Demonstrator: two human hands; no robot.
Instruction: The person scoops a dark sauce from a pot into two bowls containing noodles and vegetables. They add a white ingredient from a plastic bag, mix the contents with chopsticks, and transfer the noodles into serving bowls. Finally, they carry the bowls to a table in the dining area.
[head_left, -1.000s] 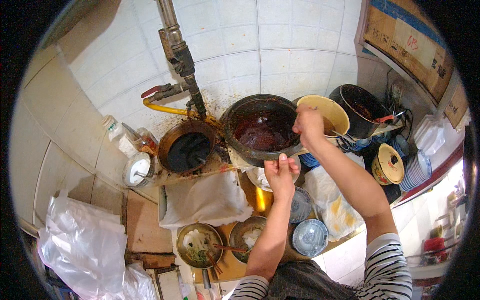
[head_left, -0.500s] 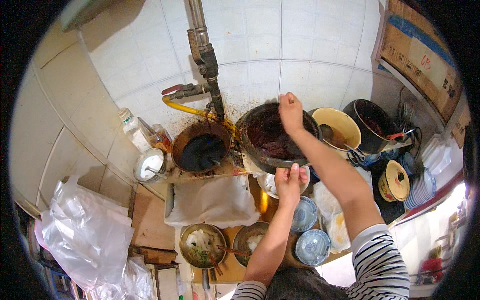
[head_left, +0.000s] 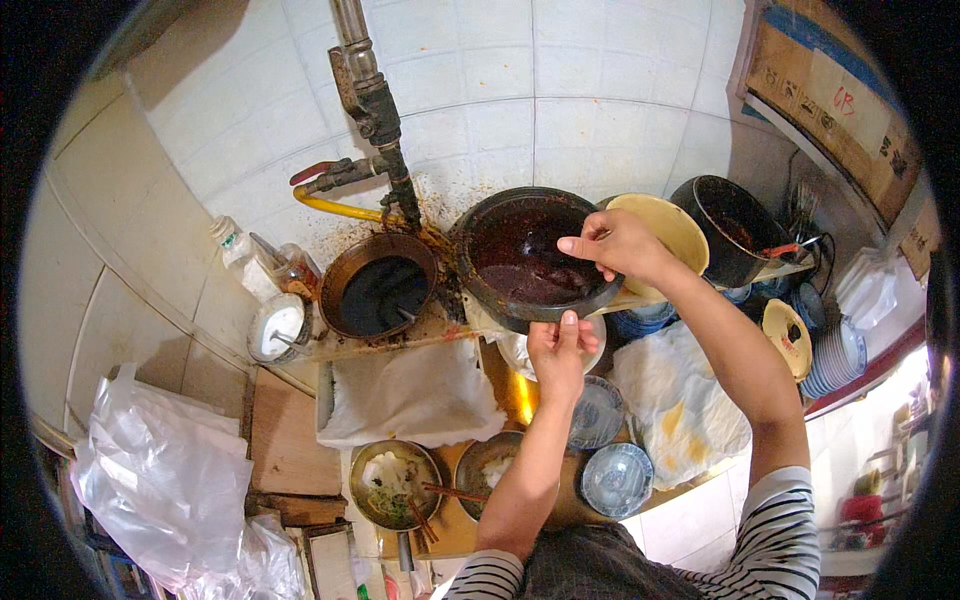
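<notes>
head: tiled wall [head_left: 610, 80] behind stained shelf [head_left: 445, 318], dark pot [head_left: 500, 306]

Glare whitens the lower right, plastic bags [head_left: 165, 470] gleam, and wall tiles [head_left: 610, 130] curve near black edges.

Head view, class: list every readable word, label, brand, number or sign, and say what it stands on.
Writing is located, not copied out.
Upper-right cardboard box: red handwritten characters, plus dark printed marks too small to read surely.
Lower box at the right edge: dark print, too blurred.
Clear bottle at left: greenish label marking, too small.
</notes>
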